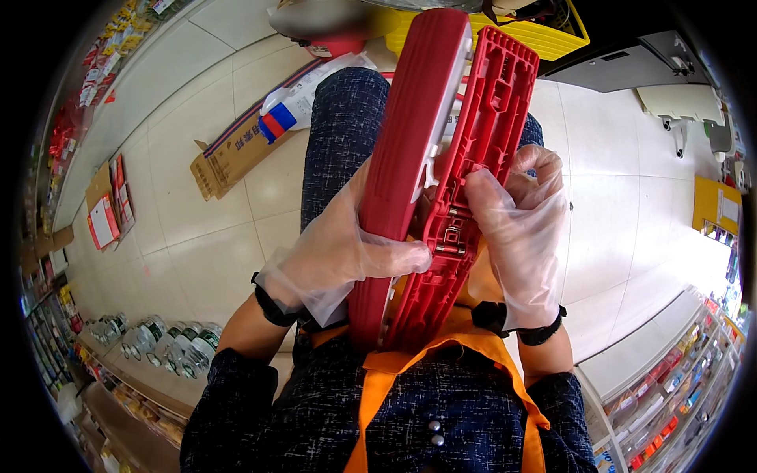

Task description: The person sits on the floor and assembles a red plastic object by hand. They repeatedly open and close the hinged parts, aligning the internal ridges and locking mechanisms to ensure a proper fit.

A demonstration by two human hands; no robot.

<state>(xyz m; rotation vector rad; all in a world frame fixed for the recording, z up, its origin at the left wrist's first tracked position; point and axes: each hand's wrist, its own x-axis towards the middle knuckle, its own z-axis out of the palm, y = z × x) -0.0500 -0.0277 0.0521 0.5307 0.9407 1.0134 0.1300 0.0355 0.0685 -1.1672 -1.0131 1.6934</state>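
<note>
A long red plastic housing (402,150) is tilted upright over my lap, parted lengthwise into two halves. The left half is smooth and ribbed outside, with a pale strip along its edge. Moulded ribs fill the right half (495,110), where a small metal spring piece (451,235) sits low down. My left hand (355,240), in a clear plastic glove, is closed round the lower left half, its thumb reaching across the gap. My right hand (520,229), gloved likewise, grips the right half's edge, thumb on the inner ribs and fingers curled. Its fingertips are partly hidden.
A flattened cardboard box (236,162) and a plastic-wrapped packet (303,98) lie on the tiles at left. Ahead stands a yellow basket (552,43). Clear bottles (169,347) stand at lower left; stocked shelves (670,386) line the lower right. An orange strap (371,410) hangs over my front.
</note>
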